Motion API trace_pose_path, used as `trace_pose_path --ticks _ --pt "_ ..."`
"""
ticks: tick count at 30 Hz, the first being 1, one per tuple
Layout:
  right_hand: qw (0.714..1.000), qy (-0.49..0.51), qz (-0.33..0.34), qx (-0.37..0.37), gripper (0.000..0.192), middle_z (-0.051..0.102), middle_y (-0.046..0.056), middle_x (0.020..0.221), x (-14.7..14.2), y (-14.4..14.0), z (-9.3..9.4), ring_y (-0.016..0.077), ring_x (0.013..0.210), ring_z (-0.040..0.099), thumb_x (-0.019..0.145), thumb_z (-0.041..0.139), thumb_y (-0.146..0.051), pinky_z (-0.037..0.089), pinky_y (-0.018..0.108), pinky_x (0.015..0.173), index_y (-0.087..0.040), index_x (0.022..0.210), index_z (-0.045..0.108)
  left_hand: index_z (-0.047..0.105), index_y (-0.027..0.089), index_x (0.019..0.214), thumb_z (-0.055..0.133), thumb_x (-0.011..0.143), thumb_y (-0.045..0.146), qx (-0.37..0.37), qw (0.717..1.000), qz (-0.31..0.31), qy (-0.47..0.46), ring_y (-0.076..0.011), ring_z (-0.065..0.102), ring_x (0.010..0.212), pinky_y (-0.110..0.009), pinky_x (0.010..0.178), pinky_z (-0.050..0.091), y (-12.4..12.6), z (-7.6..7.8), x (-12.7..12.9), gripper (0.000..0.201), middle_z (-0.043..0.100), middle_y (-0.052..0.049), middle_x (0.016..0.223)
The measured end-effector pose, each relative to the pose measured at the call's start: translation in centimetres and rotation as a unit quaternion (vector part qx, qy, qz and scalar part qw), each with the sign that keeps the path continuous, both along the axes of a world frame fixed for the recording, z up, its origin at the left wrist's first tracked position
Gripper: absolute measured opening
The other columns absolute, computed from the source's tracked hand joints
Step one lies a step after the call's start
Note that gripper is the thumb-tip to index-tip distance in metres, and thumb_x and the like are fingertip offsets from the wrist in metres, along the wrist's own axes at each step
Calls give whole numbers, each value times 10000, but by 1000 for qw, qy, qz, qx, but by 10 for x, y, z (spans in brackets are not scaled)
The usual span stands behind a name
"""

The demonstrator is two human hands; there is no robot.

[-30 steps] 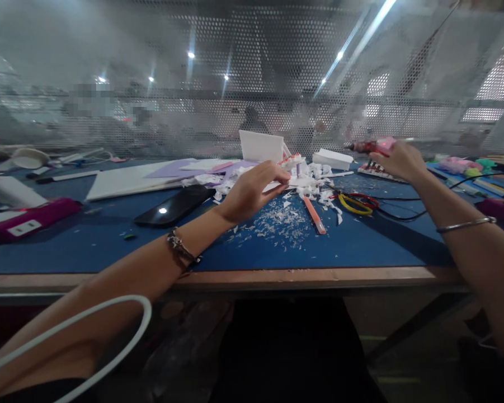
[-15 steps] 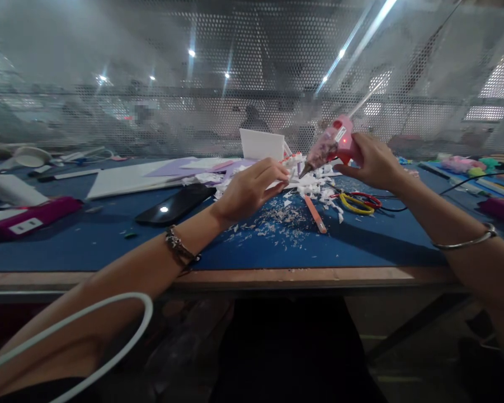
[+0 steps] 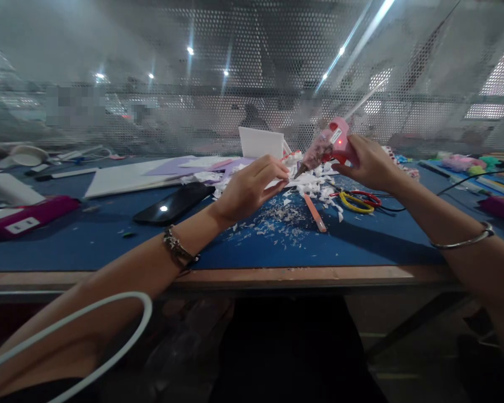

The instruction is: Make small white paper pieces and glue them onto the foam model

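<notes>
The right hand (image 3: 367, 162) is closed around a pink glue gun (image 3: 329, 146), held above the table (image 3: 277, 246), with the nozzle pointing down-left toward a small white foam piece (image 3: 296, 159). The left hand (image 3: 252, 187) pinches the edge of this piece with fingers together. Just right of the piece lie white scraps (image 3: 319, 187), an orange stick (image 3: 314, 212) and yellow-red scissors (image 3: 356, 201); a black phone (image 3: 174, 204) lies to its left.

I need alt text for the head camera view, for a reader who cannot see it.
The right hand holds a pink glue gun, nozzle aimed at a small white piece pinched in the left hand, above white paper scraps on a blue table.
</notes>
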State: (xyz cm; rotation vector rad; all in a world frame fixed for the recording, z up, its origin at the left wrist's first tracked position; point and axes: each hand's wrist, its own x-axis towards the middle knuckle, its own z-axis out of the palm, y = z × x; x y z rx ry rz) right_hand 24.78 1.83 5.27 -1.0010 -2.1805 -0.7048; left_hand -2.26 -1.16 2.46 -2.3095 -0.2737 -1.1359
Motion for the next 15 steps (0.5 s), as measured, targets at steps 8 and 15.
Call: trace_pose_path --ticks 8,15 --pt "1000 -6 -4 4 350 495 74 750 0 2 -1 208 684 494 761 509 -487 379 335 601 -157 847 432 488 154 859 520 786 129 -6 1000 6 -1 -135 561 847 -277 724 501 -1 0 0 83 576 -45 872" --pt "1000 -11 -7 5 342 506 90 778 0 1 -1 218 702 500 771 497 -475 384 342 611 -150 855 433 489 144 846 509 794 143 4 1000 5 -2 -139 565 829 -289 699 509 -1 1 0 56 573 -46 857"
